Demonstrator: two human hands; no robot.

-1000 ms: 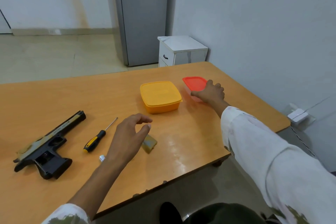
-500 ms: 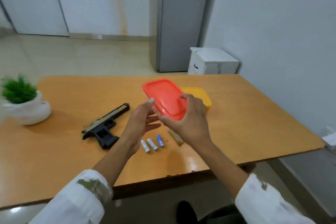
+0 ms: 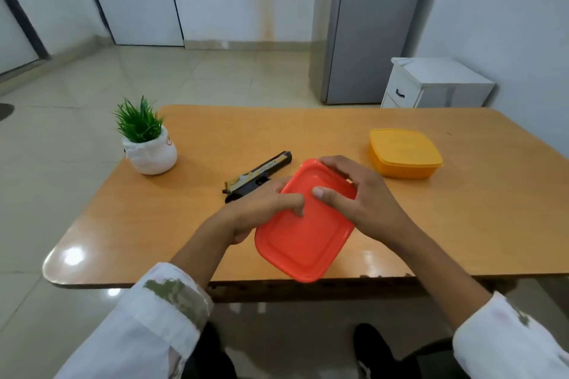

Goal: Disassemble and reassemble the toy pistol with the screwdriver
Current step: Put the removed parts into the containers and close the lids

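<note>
The black and tan toy pistol (image 3: 261, 174) lies on the wooden table (image 3: 462, 224), its grip hidden behind my hands. I hold a red-orange lidded box (image 3: 303, 237) over the table's near edge, tilted toward me. My left hand (image 3: 261, 209) grips its left side, thumb on the lid. My right hand (image 3: 354, 197) clasps its far right corner, thumb pressed on the lid. The screwdriver, the batteries and the small cover are out of sight behind the box and hands.
A yellow lidded box (image 3: 403, 152) stands at the table's right. A small green plant in a white pot (image 3: 147, 144) sits at the far left corner. Beyond the table are a white drawer cabinet (image 3: 431, 83) and a grey fridge (image 3: 363, 24).
My right hand lifted the red box from the far right and brought it in front of me. My left hand joined it, and both now hold it lower and closer.
</note>
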